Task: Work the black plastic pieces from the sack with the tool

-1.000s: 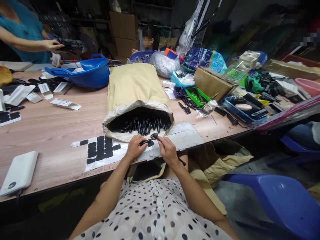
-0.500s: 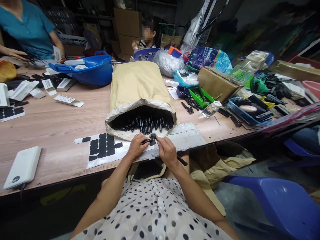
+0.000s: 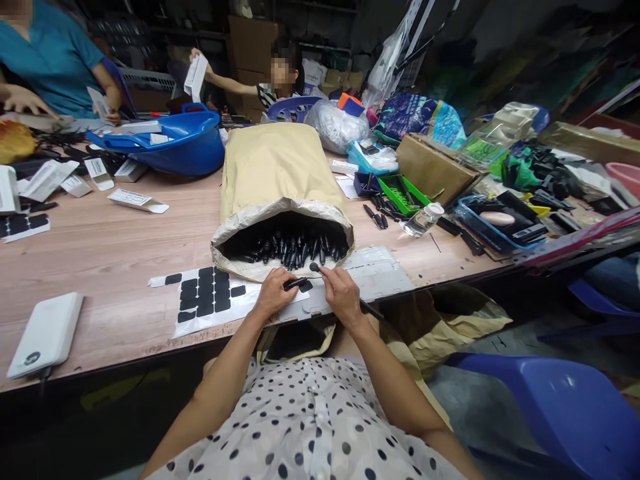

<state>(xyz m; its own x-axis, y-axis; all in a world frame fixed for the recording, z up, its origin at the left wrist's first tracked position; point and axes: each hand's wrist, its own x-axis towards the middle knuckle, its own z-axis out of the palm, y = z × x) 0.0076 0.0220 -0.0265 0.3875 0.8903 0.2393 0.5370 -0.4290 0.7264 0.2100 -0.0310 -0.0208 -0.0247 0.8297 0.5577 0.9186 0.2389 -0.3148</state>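
Observation:
My left hand (image 3: 271,292) is closed on a short black pen-shaped piece (image 3: 296,283) above the table's front edge. My right hand (image 3: 342,295) grips a slim black tool with a round dark knob (image 3: 315,267) beyond the fingertips; a dark shaft (image 3: 371,311) shows behind that hand. A thin dark line runs between the two hands. Just past them, a tan paper sack (image 3: 275,167) lies with its mouth towards me, holding several similar black pieces (image 3: 300,250). A white sheet of black stickers (image 3: 206,293) lies left of my left hand, partly under it.
A white power bank (image 3: 47,333) with a cable lies at the left edge. White boxes (image 3: 137,200) and a blue basin (image 3: 175,147) are farther back. On the right stand a clear bottle (image 3: 423,220), a green tray (image 3: 403,193) and a blue basket (image 3: 500,227). Two people sit across the table.
My right hand has moved slightly right, and the round knob has come away from the piece in my left hand. Across the table, one person has raised a white box.

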